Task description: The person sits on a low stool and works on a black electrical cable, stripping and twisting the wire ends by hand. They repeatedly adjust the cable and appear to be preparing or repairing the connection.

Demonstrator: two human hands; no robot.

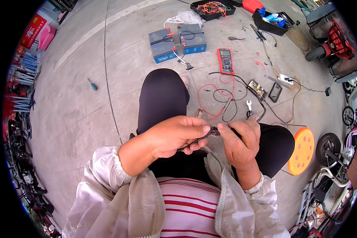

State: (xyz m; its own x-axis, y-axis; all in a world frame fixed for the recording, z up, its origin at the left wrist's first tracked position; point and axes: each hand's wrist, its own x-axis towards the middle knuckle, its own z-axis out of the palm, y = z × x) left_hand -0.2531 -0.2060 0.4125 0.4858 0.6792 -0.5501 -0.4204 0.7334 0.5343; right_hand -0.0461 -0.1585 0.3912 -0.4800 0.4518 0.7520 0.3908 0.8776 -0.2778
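Left hand: the left hand (182,137) has its thumb and fingers (199,131) closed in a pinch on a thin black cable (191,143), its end poking out past the thumb.
Right hand: the right hand (244,142) is half curled, a fingertip at or just beside that end; whether it grips anything, I cannot tell.
Cable: between the hands, above the lap.
Floor ahead: a red multimeter (226,61) with its test leads, a circuit board (257,89) in a housing and an open-end wrench (248,105).
Step in hand: seemingly working the cable end with the fingertips.
Next move: likely calls for a steady left pinch and fine right-hand fingertip control.
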